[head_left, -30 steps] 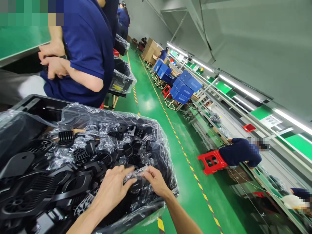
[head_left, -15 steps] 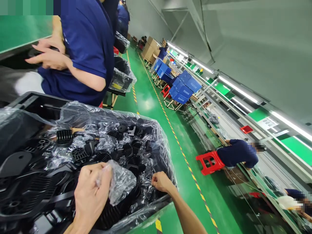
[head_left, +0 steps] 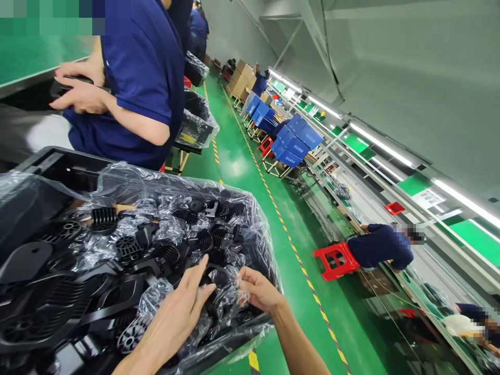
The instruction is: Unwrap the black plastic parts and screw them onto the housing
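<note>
My left hand [head_left: 182, 299] hovers over the parts in the black bin [head_left: 78, 160], its fingers and thumb apart and nothing held. Just to its right, my right hand [head_left: 258, 290] pinches a crumpled clear plastic bag [head_left: 227, 294] between thumb and fingers. Whether a part sits inside that bag, I cannot tell. Black moulded plastic parts [head_left: 58, 302], some ribbed, fill the bin among more clear plastic. Another clear bag [head_left: 153, 298] lies beside my left forearm, close to a black spoked round part [head_left: 133, 336].
A clear plastic liner [head_left: 255, 208] drapes over the bin's rim. At upper left a co-worker in dark blue [head_left: 140, 67] holds a black part. Beyond the bin runs a green floor [head_left: 250, 179] with striped tape, blue crates [head_left: 295, 138], a red stool [head_left: 336, 260] and workbenches.
My left hand has let go of a clear plastic bag, opened and shifted right. My right hand has turned and now draws up crumpled plastic by the bin's near right side.
</note>
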Demonstrator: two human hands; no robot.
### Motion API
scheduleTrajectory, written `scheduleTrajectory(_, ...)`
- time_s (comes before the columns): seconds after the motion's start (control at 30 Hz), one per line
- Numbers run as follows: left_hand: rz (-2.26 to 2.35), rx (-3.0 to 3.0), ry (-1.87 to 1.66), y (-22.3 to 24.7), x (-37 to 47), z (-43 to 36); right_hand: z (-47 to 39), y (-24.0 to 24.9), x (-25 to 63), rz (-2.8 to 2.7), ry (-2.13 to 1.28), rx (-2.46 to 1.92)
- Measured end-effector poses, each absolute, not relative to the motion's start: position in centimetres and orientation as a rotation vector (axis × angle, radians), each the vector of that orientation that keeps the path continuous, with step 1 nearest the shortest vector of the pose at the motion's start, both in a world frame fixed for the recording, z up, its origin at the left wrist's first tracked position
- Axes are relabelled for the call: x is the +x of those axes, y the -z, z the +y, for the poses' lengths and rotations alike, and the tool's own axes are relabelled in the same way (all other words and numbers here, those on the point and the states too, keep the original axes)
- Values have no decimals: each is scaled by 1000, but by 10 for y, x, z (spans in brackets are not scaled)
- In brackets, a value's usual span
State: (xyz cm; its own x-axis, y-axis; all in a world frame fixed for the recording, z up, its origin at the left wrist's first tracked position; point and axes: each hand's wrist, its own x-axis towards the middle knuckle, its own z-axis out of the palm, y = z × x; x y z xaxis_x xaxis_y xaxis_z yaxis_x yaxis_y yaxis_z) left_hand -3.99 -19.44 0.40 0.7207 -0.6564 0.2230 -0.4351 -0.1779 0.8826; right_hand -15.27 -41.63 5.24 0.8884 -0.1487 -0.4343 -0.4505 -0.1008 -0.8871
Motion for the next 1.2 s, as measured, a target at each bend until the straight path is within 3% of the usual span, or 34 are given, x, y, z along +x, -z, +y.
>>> scheduleTrajectory(0.17, -861, 1724, 398, 2, -28, -197, -422, -47, -151, 433, -374, -1792)
scheduleTrajectory(0.33, -705, 1726, 399, -9, -27, -198, -432, -18, -161, 505, -696, -2050)
scheduleTrajectory(0.53, -434, 1739, 196, -23, -23, -186, -424, 10, -157, 402, -1026, -2243)
scheduleTrajectory(0.7, -460, 1696, 6, -17, -25, -186, -456, -23, -160, 395, -844, -2342)
scheduleTrajectory(0.87, -647, 1708, 122, -5, -30, -192, -475, -57, -176, 474, -493, -2188)
scheduleTrajectory(1.2, -919, 1708, 511, 0, -39, -190, -430, -37, -166, 400, -315, -1801)
